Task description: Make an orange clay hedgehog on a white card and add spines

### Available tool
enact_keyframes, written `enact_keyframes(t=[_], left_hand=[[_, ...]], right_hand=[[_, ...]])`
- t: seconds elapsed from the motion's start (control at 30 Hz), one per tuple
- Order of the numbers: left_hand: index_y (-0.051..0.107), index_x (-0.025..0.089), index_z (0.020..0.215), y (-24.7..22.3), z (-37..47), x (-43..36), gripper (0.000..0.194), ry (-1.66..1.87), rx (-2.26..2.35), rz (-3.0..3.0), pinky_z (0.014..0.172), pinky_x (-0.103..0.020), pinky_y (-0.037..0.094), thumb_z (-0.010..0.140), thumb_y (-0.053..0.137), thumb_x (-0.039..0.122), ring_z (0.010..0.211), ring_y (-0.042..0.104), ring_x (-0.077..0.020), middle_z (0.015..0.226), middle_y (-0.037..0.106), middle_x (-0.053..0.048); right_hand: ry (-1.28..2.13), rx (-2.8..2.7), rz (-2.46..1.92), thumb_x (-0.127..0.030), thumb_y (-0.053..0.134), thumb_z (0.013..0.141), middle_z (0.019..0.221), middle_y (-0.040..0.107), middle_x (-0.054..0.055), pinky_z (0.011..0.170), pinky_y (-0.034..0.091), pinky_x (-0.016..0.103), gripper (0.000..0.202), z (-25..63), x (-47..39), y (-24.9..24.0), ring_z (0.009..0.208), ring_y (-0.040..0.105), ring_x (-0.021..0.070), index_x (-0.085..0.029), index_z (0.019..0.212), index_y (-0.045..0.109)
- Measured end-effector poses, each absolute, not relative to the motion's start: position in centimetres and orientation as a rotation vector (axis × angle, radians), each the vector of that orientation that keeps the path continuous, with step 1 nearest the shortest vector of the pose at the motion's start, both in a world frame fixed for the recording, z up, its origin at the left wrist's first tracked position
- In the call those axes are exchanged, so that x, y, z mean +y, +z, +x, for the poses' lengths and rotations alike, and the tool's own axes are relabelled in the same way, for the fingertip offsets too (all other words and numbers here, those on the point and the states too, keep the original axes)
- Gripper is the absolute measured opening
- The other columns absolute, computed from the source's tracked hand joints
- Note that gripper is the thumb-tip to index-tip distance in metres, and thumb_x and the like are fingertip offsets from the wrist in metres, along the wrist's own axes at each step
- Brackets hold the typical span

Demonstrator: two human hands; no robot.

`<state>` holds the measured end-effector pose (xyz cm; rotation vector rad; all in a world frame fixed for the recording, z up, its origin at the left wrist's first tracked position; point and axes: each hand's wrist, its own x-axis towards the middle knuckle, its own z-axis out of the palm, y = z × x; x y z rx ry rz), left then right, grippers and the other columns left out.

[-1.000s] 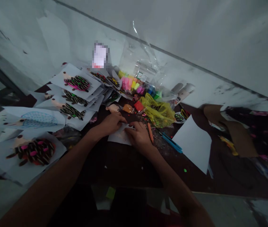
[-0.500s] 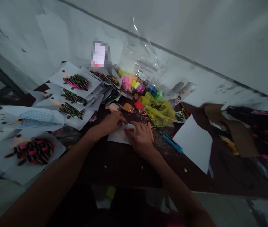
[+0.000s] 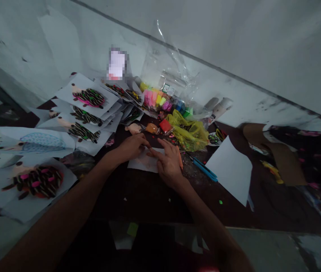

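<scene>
A small white sheet of paper [image 3: 137, 164] with a faint peach-coloured shape lies on the dark table before me. My left hand [image 3: 134, 146] rests at its upper left edge, fingers bent and pressed together; whatever they hold, if anything, is hidden. Over the right part of the paper lies my right hand [image 3: 170, 163], fingers apart, one digit reaching left to my left fingertips. An orange stick [image 3: 180, 160] sits beside the right hand. Just beyond the hands are bagged lumps of peach clay [image 3: 134, 129], orange clay [image 3: 151, 128] and red clay [image 3: 165, 126].
Papers with clay hedgehogs [image 3: 88, 97] are piled at the left. A yellow plastic bag [image 3: 190, 132] and a bag of coloured clay [image 3: 163, 100] stand at the back. To the right lie a blue-handled tool [image 3: 205, 169], a blank sheet [image 3: 231, 168] and brown cardboard [image 3: 286, 162].
My right hand's fingers have spread, and one digit now stretches left to my left fingertips. My left hand stays at the paper's upper edge. The view has shifted slightly.
</scene>
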<state>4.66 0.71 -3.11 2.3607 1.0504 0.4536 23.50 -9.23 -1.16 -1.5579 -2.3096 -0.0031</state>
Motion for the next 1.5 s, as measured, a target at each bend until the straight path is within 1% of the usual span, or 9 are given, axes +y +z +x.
enact_keyframes(t=[0.13, 0.23, 0.53, 0.7, 0.77, 1.0, 1.2, 1.37, 1.5], left_hand=[[0.081, 0.023, 0.102, -3.0, 4.7, 0.7, 0.038, 0.435, 1.067, 2.351, 0.092, -0.033, 0.049, 0.082, 0.052, 0.007, 0.101, 0.063, -0.0216, 0.104, 0.067, -0.008], [0.081, 0.023, 0.102, -3.1, 4.7, 0.8, 0.037, 0.437, 1.075, 2.340, 0.089, -0.031, 0.049, 0.082, 0.054, 0.007, 0.100, 0.063, -0.0212, 0.105, 0.068, -0.007], [0.080, 0.020, 0.103, -2.9, 4.6, 0.6, 0.035, 0.432, 1.072, 2.360, 0.089, -0.033, 0.050, 0.085, 0.053, 0.009, 0.098, 0.062, -0.0214, 0.105, 0.067, -0.009], [0.080, 0.021, 0.103, -3.1, 4.6, 0.8, 0.034, 0.439, 1.041, 2.374, 0.089, -0.033, 0.050, 0.085, 0.053, 0.010, 0.096, 0.063, -0.0206, 0.104, 0.067, -0.009], [0.080, 0.021, 0.103, -3.1, 4.6, 0.8, 0.035, 0.441, 1.041, 2.375, 0.089, -0.033, 0.050, 0.085, 0.053, 0.010, 0.097, 0.062, -0.0211, 0.104, 0.068, -0.009], [0.080, 0.022, 0.102, -3.2, 4.6, 0.8, 0.036, 0.427, 1.052, 2.364, 0.089, -0.034, 0.051, 0.083, 0.053, 0.008, 0.097, 0.063, -0.0212, 0.104, 0.068, -0.008], [0.080, 0.022, 0.102, -3.1, 4.6, 0.7, 0.034, 0.444, 1.065, 2.366, 0.092, -0.035, 0.050, 0.084, 0.054, 0.009, 0.101, 0.063, -0.0228, 0.107, 0.068, -0.009], [0.080, 0.022, 0.101, -3.1, 4.6, 0.7, 0.034, 0.449, 1.065, 2.367, 0.093, -0.034, 0.050, 0.084, 0.054, 0.009, 0.100, 0.063, -0.0216, 0.105, 0.067, -0.008], [0.080, 0.022, 0.102, -3.1, 4.6, 0.6, 0.036, 0.462, 1.052, 2.364, 0.091, -0.034, 0.050, 0.083, 0.053, 0.008, 0.098, 0.063, -0.0214, 0.103, 0.067, -0.008]], right_hand=[[-0.069, -2.313, -1.651, -0.009, 0.058, 0.084, 0.151, 0.049, 0.007, 0.113, 0.030, 0.055, 0.045, 24.2, -9.8, -0.7, 0.142, 0.037, 0.0323, -0.034, 0.118, 0.075], [-0.125, -2.384, -1.641, -0.010, 0.058, 0.087, 0.153, 0.048, 0.007, 0.115, 0.027, 0.057, 0.049, 24.2, -10.4, -0.7, 0.143, 0.037, 0.0316, -0.037, 0.126, 0.070], [-0.213, -2.433, -1.604, -0.017, 0.057, 0.095, 0.152, 0.049, 0.015, 0.117, 0.025, 0.060, 0.038, 23.7, -10.7, -1.4, 0.143, 0.040, 0.0335, -0.027, 0.130, 0.068], [-0.165, -2.461, -1.563, -0.013, 0.061, 0.091, 0.153, 0.048, 0.015, 0.117, 0.029, 0.055, 0.042, 23.6, -10.8, -1.5, 0.145, 0.037, 0.0327, -0.024, 0.132, 0.066], [-0.144, -2.448, -1.545, -0.013, 0.060, 0.091, 0.153, 0.049, 0.014, 0.116, 0.030, 0.054, 0.042, 23.7, -10.8, -1.6, 0.145, 0.037, 0.0318, -0.026, 0.131, 0.067], [-0.114, -2.364, -1.585, -0.012, 0.060, 0.088, 0.156, 0.045, 0.009, 0.118, 0.024, 0.060, 0.050, 24.0, -10.8, -1.3, 0.146, 0.035, 0.0323, -0.034, 0.132, 0.067], [-0.100, -2.426, -1.639, -0.016, 0.063, 0.086, 0.157, 0.044, 0.011, 0.118, 0.022, 0.061, 0.047, 23.2, -10.6, -0.7, 0.148, 0.031, 0.0334, -0.030, 0.131, 0.067], [-0.049, -2.374, -1.644, -0.014, 0.056, 0.088, 0.157, 0.043, 0.013, 0.117, 0.026, 0.059, 0.045, 23.4, -10.4, -1.0, 0.148, 0.032, 0.0331, -0.026, 0.131, 0.068], [-0.080, -2.269, -1.673, -0.012, 0.055, 0.086, 0.156, 0.043, 0.011, 0.115, 0.029, 0.057, 0.046, 24.4, -10.6, -1.2, 0.146, 0.033, 0.0327, -0.027, 0.128, 0.070]])
